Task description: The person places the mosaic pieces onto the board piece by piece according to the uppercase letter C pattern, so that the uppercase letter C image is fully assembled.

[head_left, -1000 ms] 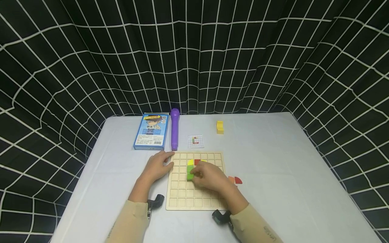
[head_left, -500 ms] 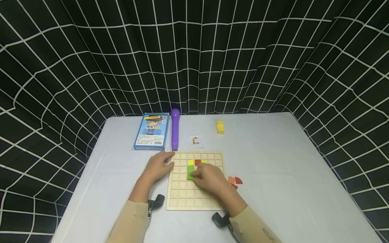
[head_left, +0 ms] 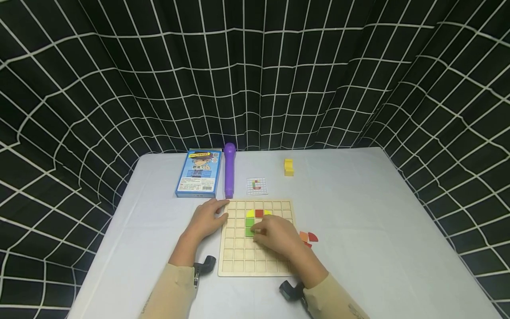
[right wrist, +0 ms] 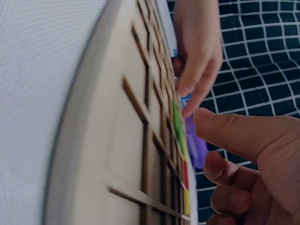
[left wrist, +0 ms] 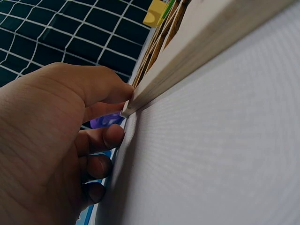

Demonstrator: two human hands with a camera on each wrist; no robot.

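Observation:
A wooden grid board lies on the white table. Set in its cells are two green square tiles, an upper one and a lower one. Above them runs a row with a yellow piece, a red square and a partly covered second yellow piece. My left hand rests its thumb and index finger against the board's upper left edge. Over the middle of the board, my right hand has its fingertips beside the lower green tile; its wrist view shows thumb and index finger apart, holding nothing.
Right of the board lie an orange square, a red quarter-circle and another red piece partly behind the forearm. Beyond the board are a pattern card, purple microphone-shaped object, blue box and yellow block.
The lower green tile, earlier under my right fingertips, now lies flat in its cell. My right fingers have drawn slightly to the right of it. My left hand has stayed put.

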